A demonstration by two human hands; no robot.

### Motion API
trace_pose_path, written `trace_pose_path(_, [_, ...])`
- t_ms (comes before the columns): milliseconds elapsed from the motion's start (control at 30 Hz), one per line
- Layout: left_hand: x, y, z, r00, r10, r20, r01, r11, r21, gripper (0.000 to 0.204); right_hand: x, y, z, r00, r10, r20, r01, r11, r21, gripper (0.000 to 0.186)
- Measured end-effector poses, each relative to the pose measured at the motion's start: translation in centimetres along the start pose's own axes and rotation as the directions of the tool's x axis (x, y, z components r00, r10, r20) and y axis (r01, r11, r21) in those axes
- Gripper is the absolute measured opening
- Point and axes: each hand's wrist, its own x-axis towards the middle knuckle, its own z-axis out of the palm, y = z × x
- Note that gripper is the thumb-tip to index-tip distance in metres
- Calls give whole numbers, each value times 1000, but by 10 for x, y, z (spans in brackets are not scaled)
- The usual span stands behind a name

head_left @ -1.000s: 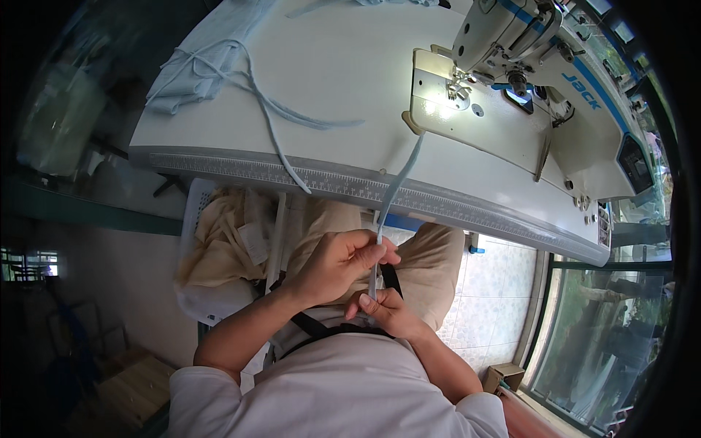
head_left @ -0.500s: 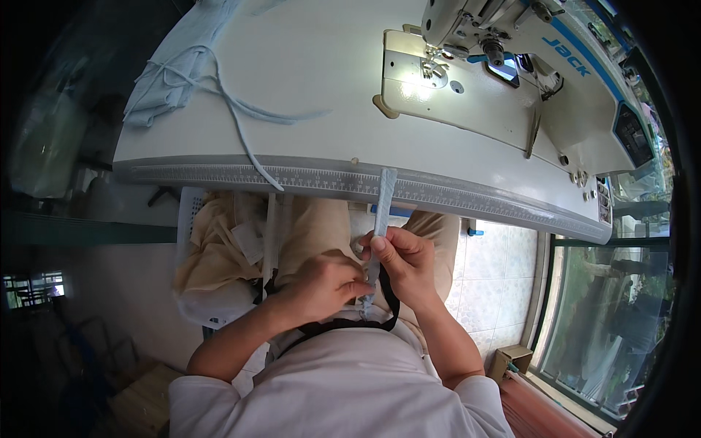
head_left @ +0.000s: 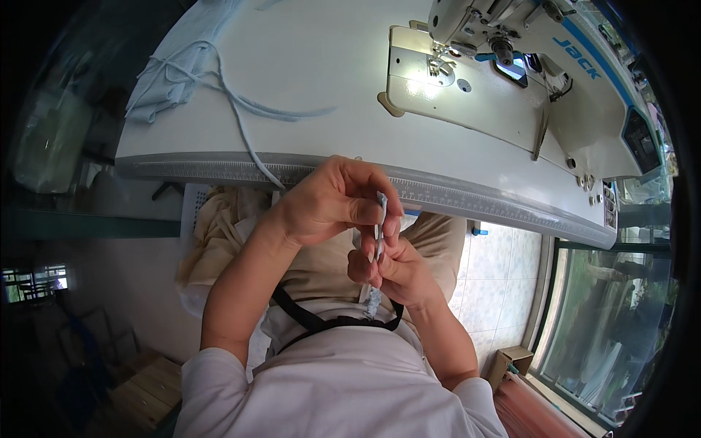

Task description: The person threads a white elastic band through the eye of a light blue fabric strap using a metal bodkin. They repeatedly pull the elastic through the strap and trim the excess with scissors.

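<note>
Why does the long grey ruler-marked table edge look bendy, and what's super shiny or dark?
Head view: the fisheye lens bends that table edge; head view: white glare hits the smooth silver metal sewing-machine plate; head view: the picture's corners fall nearly black.

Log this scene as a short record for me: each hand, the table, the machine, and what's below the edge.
left hand: pinching the upper end of a light blue strip
right hand: holding the strip lower down
table: pale blue cloth and thin cords at left
sewing machine: right side, plate brightly lit
below table edge: white basket with tan cloth, at left
</note>
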Motion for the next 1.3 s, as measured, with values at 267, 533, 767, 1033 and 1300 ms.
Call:
trace_pose_path(267, [-15,5,44,821,160,-548,-22,968,250,12,-45,10,-26,923,23,-383,-231,830,-507,42])
trace_pose_path(533, [-12,36,51,658,463,-594,-229,874,428,11,-77,27,-11,771,-292,-566,-202,731,-652,10])
trace_pose_path(767, [-12,41,49,601,484,-636,-243,869,432,12,-75,24,-3,779,-291,-556,-160,765,-624,9])
trace_pose_path(1033, [-13,41,47,625,491,-607,-281,867,411,11,-75,22,-14,820,-133,-557,-113,916,-385,5])
trace_pose_path(1300, [-14,46,43,584,494,-644,-260,865,429,11,-78,31,-6,838,-199,-509,-91,867,-490,6])
